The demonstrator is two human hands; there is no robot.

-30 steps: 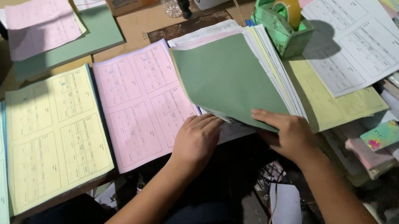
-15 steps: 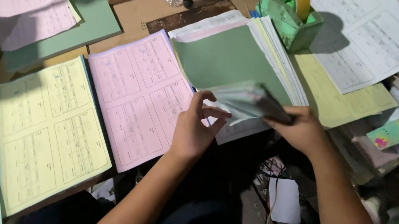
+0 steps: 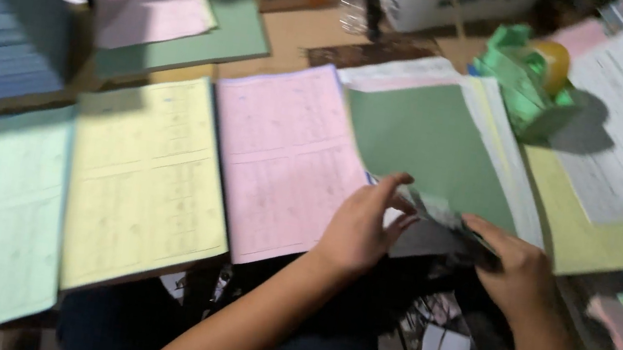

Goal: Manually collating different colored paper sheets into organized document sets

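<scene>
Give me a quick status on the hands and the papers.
Left hand and right hand both grip the green-covered paper stack at its near edge. Pink sheets alongside. Nothing obstructing.

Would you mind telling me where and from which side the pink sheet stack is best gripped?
Probably the pink stack's near edge, approached from the person's side. It lies flat, that edge overhangs the table, and the yellow stack crowds its left while the left hand covers its right corner.
</scene>
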